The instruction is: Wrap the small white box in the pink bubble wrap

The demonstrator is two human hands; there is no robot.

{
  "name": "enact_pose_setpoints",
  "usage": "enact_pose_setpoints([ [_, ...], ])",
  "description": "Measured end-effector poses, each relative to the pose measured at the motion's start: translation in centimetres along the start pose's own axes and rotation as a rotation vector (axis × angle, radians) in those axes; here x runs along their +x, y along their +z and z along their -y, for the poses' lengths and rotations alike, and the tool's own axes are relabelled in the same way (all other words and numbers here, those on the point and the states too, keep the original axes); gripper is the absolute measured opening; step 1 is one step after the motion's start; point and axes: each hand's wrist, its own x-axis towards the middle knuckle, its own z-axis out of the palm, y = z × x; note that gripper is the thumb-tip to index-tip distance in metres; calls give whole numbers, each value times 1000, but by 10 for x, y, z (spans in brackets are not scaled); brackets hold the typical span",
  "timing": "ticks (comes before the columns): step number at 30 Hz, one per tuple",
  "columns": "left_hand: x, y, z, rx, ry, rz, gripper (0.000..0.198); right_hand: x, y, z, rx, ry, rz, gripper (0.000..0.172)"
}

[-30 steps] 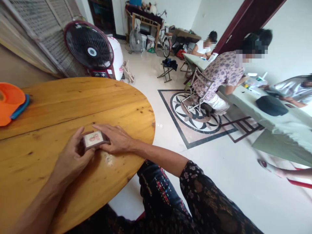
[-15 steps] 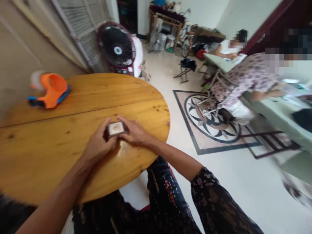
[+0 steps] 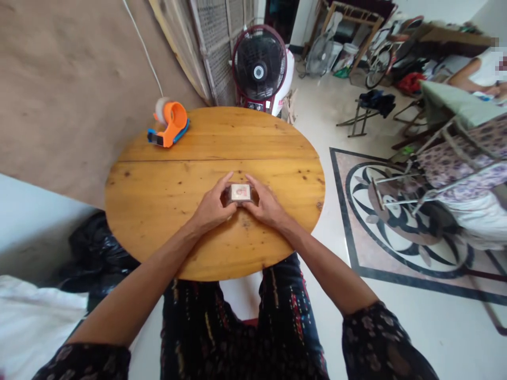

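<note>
A small dark box with a pale top and a reddish mark [image 3: 240, 192] is near the middle of the round wooden table [image 3: 158, 211]. My left hand [image 3: 215, 205] curves round its left side, thumb at the near edge and fingers toward the far edge. On the right side my right hand [image 3: 264, 201] holds it in the same way. The undersides of the fingers are hidden, and the box looks level between both hands.
An orange tape dispenser [image 3: 172, 124] with a roll of tape stands at the table's back left. Behind the table is a fan [image 3: 259, 68]. A stool [image 3: 362, 113] and a person on a chair are at the right.
The camera view has turned to the right, so the table and hands appear further right and sharper. Both hands are still around the box.
</note>
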Motion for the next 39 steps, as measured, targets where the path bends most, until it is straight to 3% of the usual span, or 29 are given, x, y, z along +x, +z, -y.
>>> enact_pose_setpoints([
  [7, -1, 0, -3, 9, 16, -28, 83, 1, 2, 0, 42, -5, -24, 80],
  [13, 1, -1, 2, -5, 15, -8, 85, 1, -1, 1, 10, 8, -3, 72],
  [20, 0, -2, -9, 39, -9, -25, 82, 0, 2, -2, 32, -48, -43, 74],
  [26, 1, -1, -6, 15, 44, -65, 82, 2, 2, -4, 29, -44, -43, 74],
  [39, 0, -2, -8, -40, 51, -1, 84, 2, 2, -1, 30, -14, -41, 73],
])
